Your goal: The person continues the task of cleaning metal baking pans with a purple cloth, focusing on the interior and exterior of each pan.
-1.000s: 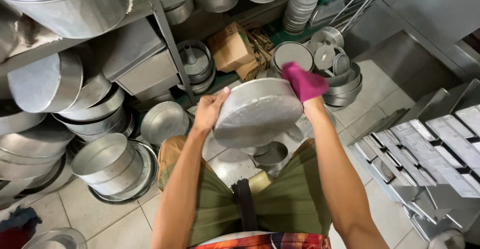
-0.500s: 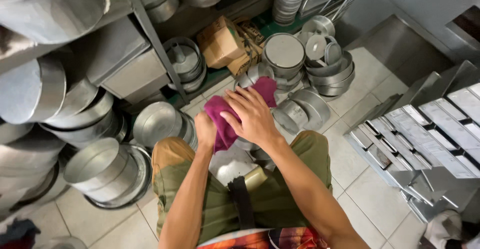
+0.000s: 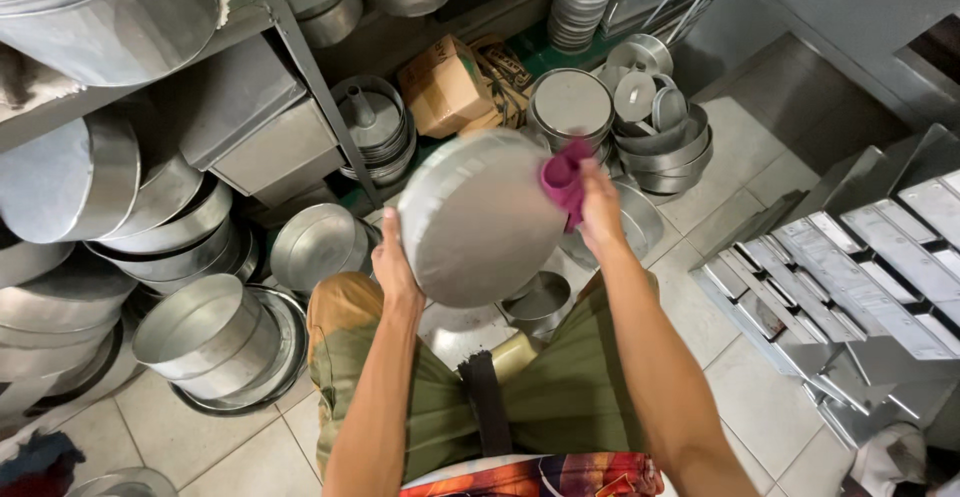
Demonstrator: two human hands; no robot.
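Round metal pan (image 3: 480, 219) up at chest height, tilted, flat bottom facing the camera. Pink cloth (image 3: 563, 179) pressed on its upper right rim. Open air around the edges, stacked pans (image 3: 205, 342) on the floor below. Left hand (image 3: 395, 267) clamped on the left rim; right hand (image 3: 600, 207) closed on the cloth, both forearms raised.

A brown cardboard box (image 3: 443, 85) with dark print lies tilted on the far lower shelf, beside a crumpled printed carton (image 3: 506, 69) at its right.

Silver-grey round pan (image 3: 478, 219), magenta cloth (image 3: 563, 179), olive green trousers (image 3: 560, 397), brown cardboard box (image 3: 445, 85)
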